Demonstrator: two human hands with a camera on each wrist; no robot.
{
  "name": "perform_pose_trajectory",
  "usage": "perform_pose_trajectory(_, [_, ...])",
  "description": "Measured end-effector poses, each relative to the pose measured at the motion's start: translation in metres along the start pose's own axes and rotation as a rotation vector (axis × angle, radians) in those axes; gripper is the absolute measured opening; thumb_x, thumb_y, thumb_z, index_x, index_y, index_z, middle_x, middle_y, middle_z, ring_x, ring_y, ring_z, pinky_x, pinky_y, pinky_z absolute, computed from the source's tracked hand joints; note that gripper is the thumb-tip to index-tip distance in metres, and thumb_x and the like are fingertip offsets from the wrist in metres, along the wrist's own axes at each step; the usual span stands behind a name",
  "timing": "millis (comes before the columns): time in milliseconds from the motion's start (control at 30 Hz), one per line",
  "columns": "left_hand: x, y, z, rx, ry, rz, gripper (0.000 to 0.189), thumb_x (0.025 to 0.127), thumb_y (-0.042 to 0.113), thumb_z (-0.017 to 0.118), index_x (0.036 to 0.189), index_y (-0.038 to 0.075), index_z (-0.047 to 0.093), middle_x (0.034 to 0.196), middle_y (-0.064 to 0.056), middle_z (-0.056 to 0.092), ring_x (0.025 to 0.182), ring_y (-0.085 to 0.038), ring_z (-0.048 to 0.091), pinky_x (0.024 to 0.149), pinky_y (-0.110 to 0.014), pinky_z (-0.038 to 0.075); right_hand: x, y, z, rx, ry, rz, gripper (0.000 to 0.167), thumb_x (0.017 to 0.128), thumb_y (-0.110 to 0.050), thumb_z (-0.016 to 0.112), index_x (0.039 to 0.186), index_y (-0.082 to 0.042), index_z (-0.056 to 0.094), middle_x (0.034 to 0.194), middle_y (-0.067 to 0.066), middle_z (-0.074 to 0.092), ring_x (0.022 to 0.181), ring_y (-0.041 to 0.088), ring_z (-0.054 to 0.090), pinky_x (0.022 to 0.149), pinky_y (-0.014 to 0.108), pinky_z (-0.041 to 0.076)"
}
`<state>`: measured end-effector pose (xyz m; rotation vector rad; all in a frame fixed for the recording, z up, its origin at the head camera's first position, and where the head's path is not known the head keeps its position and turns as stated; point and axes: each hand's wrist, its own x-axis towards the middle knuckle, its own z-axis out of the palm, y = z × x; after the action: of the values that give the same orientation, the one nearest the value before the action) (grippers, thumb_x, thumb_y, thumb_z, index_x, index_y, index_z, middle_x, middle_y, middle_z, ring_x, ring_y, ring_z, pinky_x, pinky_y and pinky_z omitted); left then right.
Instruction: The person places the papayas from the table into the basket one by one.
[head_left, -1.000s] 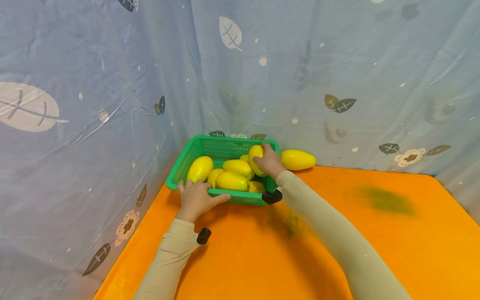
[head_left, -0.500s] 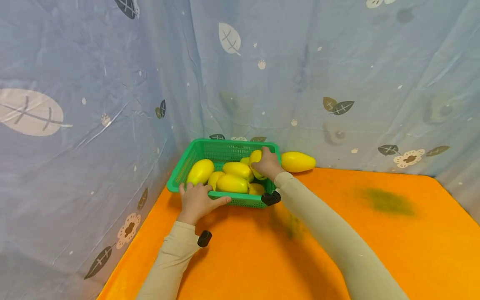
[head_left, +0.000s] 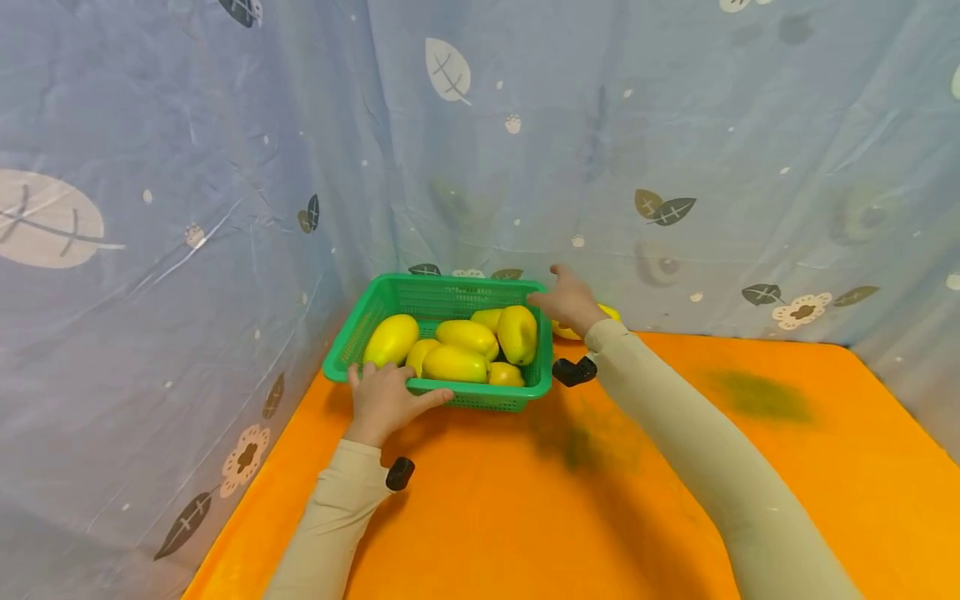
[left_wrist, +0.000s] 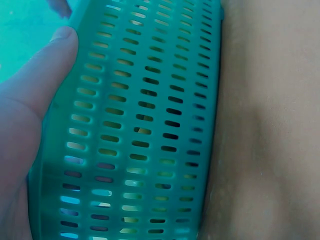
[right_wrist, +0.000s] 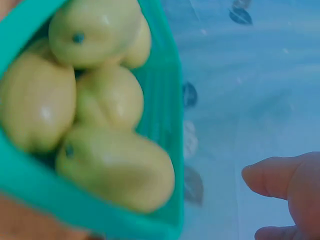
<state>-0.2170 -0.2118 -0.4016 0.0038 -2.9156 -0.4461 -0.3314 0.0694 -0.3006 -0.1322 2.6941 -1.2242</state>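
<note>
A green plastic basket with slotted walls holds several yellow mangoes. My left hand grips its front rim near the left corner, fingers hooked over the edge; in the left wrist view the thumb lies along the rim. Beyond the basket's right end, my right hand is held with thumb and fingers spread, holding nothing. Another mango lies outside on the table, partly hidden behind that hand. In the right wrist view, one mango rests against the basket's end wall.
An orange cloth covers the table. Blue curtains with leaf prints hang close behind the basket and along its left side. A dark greenish patch shows on the cloth at right.
My right hand has let go of a mango at the basket's right end and moved right, over the rim toward the mango outside. The left hand has stayed on the rim.
</note>
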Motion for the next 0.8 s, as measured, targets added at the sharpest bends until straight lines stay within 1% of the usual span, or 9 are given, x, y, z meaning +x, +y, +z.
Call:
perform_pose_trajectory(67, [0.001,0.0,0.0,-0.005,-0.001,0.001,0.086,0.077,0.077,0.07,0.128,0.008,0.072,0.12,-0.015,0.072,0.116,-0.049,0.054,0.115,-0.077,0.013,-0.002,0.007,-0.014,0.04,0.02,0.02,0.082,0.102,-0.033,0.059,0.164,-0.01,0.012,0.167,0.021,0.024,0.135,0.042,0.049,0.102,0.055,0.053])
perform_pose_trajectory(100, [0.001,0.0,0.001,-0.006,-0.001,0.001,0.086,0.077,0.077,0.07,0.128,0.008,0.072,0.121,-0.015,0.072,0.116,-0.049,0.053,0.115,-0.077,0.013,-0.003,0.011,-0.021,0.061,0.03,0.027,0.082,0.102,-0.033,0.059,0.164,-0.009,0.012,0.167,0.022,0.024,0.139,0.042,0.047,0.103,0.055,0.053])
perform_pose_trajectory(233, [0.001,0.0,0.001,-0.007,-0.009,-0.007,0.086,0.077,0.077,0.07,0.13,0.008,0.071,0.124,-0.016,0.071,0.119,-0.049,0.052,0.115,-0.077,0.012,-0.006,0.032,-0.047,0.143,0.074,0.046,0.083,0.103,-0.034,0.057,0.164,-0.006,0.009,0.168,0.024,0.019,0.144,0.046,0.042,0.106,0.057,0.051])
perform_pose_trajectory(300, [0.001,0.0,0.001,-0.006,-0.012,-0.005,0.087,0.077,0.077,0.07,0.13,0.008,0.071,0.123,-0.015,0.071,0.118,-0.049,0.052,0.115,-0.077,0.012,-0.007,0.044,-0.058,0.19,0.096,0.056,0.083,0.103,-0.034,0.056,0.164,-0.006,0.007,0.167,0.025,0.02,0.144,0.047,0.042,0.107,0.058,0.05])
perform_pose_trajectory(400, [0.001,0.0,0.0,0.0,-0.011,-0.004,0.087,0.077,0.077,0.07,0.13,0.008,0.071,0.122,-0.015,0.072,0.117,-0.048,0.053,0.115,-0.077,0.012,-0.007,0.061,-0.068,0.262,0.121,0.071,0.084,0.104,-0.036,0.055,0.165,-0.006,0.004,0.167,0.027,0.02,0.144,0.05,0.041,0.107,0.058,0.049])
perform_pose_trajectory(500, [0.002,-0.001,-0.001,0.002,-0.01,-0.006,0.087,0.078,0.076,0.07,0.13,0.007,0.071,0.122,-0.015,0.072,0.116,-0.048,0.053,0.115,-0.077,0.012,-0.005,0.078,-0.072,0.342,0.13,0.091,0.085,0.105,-0.037,0.052,0.164,-0.005,0.0,0.167,0.028,0.016,0.145,0.051,0.038,0.108,0.057,0.049])
perform_pose_trajectory(600, [0.002,-0.001,0.0,0.0,-0.011,-0.009,0.087,0.078,0.076,0.07,0.13,0.007,0.071,0.121,-0.015,0.072,0.115,-0.047,0.053,0.115,-0.077,0.011,-0.004,0.093,-0.071,0.397,0.117,0.114,0.086,0.105,-0.039,0.049,0.164,-0.004,-0.003,0.169,0.027,0.008,0.146,0.053,0.035,0.109,0.056,0.048])
perform_pose_trajectory(700, [0.002,-0.001,0.001,-0.003,-0.009,-0.007,0.086,0.078,0.076,0.07,0.13,0.007,0.071,0.119,-0.014,0.073,0.114,-0.048,0.054,0.115,-0.077,0.011,-0.003,0.106,-0.065,0.413,0.101,0.13,0.087,0.106,-0.04,0.048,0.163,-0.003,-0.005,0.169,0.027,0.002,0.147,0.054,0.034,0.11,0.057,0.047])
perform_pose_trajectory(800, [0.002,0.001,0.003,-0.004,-0.004,-0.006,0.086,0.077,0.076,0.07,0.129,0.008,0.071,0.119,-0.014,0.073,0.115,-0.048,0.054,0.115,-0.078,0.011,-0.001,0.115,-0.059,0.405,0.082,0.14,0.088,0.105,-0.041,0.048,0.163,-0.001,-0.006,0.169,0.029,0.003,0.147,0.054,0.034,0.111,0.058,0.046])
